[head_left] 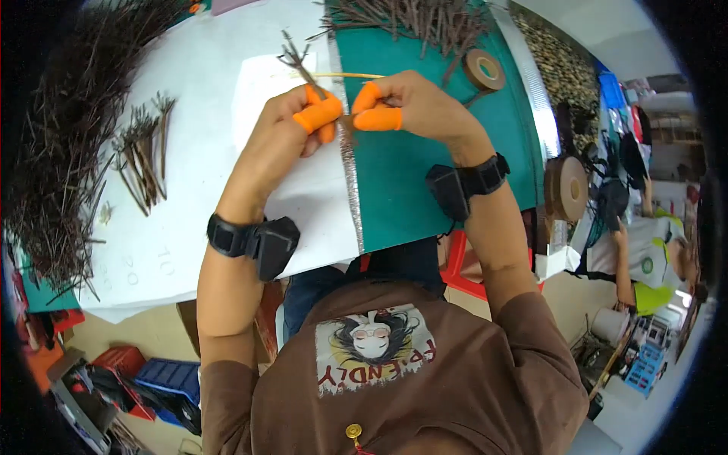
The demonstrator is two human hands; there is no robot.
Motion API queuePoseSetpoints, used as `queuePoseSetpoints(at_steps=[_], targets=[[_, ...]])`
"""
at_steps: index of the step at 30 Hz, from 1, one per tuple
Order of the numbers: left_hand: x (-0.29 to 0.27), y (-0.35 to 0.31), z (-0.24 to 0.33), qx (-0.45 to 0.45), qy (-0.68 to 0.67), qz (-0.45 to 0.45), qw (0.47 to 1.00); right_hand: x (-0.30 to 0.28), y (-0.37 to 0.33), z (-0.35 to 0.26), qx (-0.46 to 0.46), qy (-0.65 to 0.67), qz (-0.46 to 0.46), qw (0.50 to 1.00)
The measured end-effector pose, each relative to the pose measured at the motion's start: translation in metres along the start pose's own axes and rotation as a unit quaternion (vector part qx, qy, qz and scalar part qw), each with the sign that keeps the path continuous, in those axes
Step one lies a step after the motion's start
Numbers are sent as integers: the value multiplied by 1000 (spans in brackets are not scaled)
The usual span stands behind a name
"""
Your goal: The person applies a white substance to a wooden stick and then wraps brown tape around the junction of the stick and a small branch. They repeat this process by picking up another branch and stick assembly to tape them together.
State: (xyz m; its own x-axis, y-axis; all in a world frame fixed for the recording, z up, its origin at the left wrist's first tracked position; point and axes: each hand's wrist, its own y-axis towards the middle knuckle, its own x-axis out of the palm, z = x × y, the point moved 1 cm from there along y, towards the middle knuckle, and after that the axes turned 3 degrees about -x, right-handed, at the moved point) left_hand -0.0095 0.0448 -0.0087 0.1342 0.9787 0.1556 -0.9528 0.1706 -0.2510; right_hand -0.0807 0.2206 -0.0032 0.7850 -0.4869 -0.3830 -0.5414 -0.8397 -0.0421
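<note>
My left hand [292, 121], with orange finger covers, is closed around a small brown branched twig [297, 64], whose forked tips point up and away. Close beside it, my right hand [406, 106], also in orange finger covers, pinches a short brown strip [346, 121] that looks like tape. The strip reaches toward the base of the twig, though the fingers partly hide where they meet. A thin yellow stem or wire [349, 75] runs behind both hands. To the right of my right hand lies a roll of brown tape [484, 70] on the green mat [425, 182].
A large heap of dark twigs [57, 136] covers the far left. Several small twig bunches [144, 148] lie on the white sheet [197, 227]. More cut twigs [413, 23] sit at the back. A larger brown roll [566, 188] stands at the right edge. Another person [644, 250] is farther right.
</note>
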Motion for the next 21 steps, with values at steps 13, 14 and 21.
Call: queuePoseSetpoints(at_steps=[13, 14, 21], targets=[[2, 4, -8, -20, -37, 12, 999, 3, -2, 10, 43, 34, 35, 998], [3, 4, -8, -11, -47, 11, 999, 4, -2, 10, 44, 35, 38, 998], [3, 6, -6, 9, -103, 3, 995, 11, 0, 9, 19, 46, 57, 997]])
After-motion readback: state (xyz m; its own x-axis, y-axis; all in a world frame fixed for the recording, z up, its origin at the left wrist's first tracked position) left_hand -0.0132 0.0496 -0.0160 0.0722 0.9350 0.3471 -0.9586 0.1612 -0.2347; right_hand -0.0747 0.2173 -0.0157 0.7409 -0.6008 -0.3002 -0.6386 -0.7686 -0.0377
